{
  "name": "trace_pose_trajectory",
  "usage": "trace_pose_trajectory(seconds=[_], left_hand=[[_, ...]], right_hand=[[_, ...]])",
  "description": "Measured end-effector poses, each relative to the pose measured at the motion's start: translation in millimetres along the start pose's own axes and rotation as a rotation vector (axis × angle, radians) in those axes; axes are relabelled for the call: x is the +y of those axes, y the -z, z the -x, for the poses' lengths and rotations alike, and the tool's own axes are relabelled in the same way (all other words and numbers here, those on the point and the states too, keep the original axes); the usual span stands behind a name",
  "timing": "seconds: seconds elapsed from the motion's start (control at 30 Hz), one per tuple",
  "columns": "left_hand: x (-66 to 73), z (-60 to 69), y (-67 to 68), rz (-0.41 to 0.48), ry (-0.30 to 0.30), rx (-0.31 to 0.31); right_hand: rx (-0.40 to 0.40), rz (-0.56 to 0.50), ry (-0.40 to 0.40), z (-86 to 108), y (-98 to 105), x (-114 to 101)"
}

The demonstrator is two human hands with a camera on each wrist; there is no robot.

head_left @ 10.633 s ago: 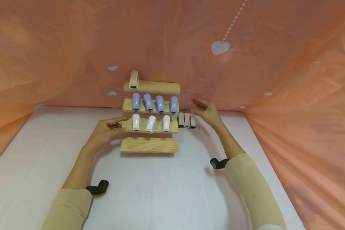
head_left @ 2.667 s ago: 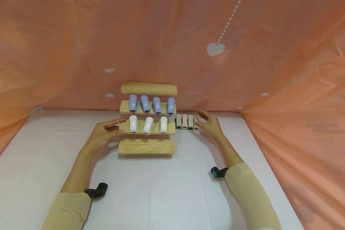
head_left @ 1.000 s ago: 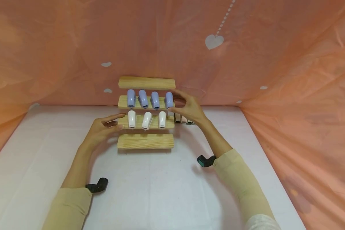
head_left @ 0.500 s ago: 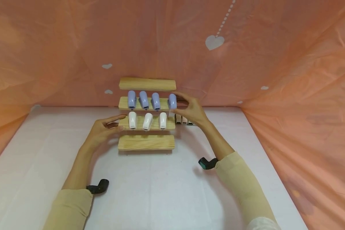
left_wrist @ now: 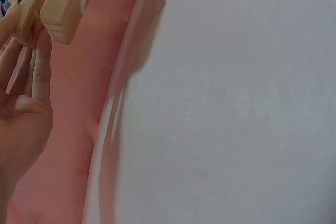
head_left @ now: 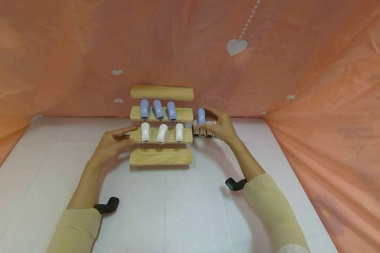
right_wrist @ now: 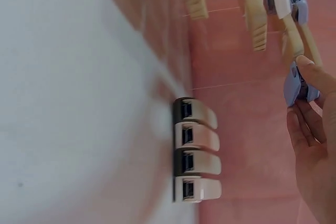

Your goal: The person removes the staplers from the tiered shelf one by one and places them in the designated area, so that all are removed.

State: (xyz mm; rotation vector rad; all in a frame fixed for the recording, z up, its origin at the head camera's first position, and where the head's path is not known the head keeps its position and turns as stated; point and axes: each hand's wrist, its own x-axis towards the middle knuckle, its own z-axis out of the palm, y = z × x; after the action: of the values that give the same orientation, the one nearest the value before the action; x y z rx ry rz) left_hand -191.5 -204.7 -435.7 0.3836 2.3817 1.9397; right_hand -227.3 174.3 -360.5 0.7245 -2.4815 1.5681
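A lavender mini stapler [head_left: 201, 116] is pinched between the thumb and fingers of my right hand [head_left: 223, 125], off the right end of a tiered wooden rack [head_left: 160, 158]. In the right wrist view that stapler [right_wrist: 294, 86] hangs above the table, clear of the planks. My left hand [head_left: 112, 144] holds the left end of the rack's second-lowest plank; the left wrist view shows thumb and fingers around this plank [left_wrist: 32, 4]. Three lavender staplers [head_left: 157, 110] stand on the plank below the top one. Three white staplers [head_left: 145, 133] sit on the plank beneath them.
Several pink and grey-green mini staplers [right_wrist: 198, 136] stand side by side on the white table [head_left: 177, 211], just right of the rack, partly hidden by my right hand in the head view. A peach curtain [head_left: 209, 70] rises behind the rack and along both sides.
My right hand took the rightmost lavender stapler off its plank and moved it right and slightly down. Earlier, a pink stapler left the top plank and the table row grew. My left hand stayed put.
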Motion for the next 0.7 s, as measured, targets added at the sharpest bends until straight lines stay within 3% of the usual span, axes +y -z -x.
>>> trace_pose_trajectory(seconds=[0.2, 0.43, 0.7], left_hand=[[2.0, -0.5, -0.6, 0.03, 0.011, 0.001], [0.0, 0.7, -1.9, 0.024, 0.012, 0.009], [2.7, -0.2, -0.6, 0.006, 0.01, 0.01]], right_hand=[[0.007, 0.02, -0.066, 9.8, -1.9, 12.5], [0.032, -0.06, -0.101, 16.4, -10.4, 58.9], [0.012, -0.021, -0.14, 27.5, -17.9, 73.9]])
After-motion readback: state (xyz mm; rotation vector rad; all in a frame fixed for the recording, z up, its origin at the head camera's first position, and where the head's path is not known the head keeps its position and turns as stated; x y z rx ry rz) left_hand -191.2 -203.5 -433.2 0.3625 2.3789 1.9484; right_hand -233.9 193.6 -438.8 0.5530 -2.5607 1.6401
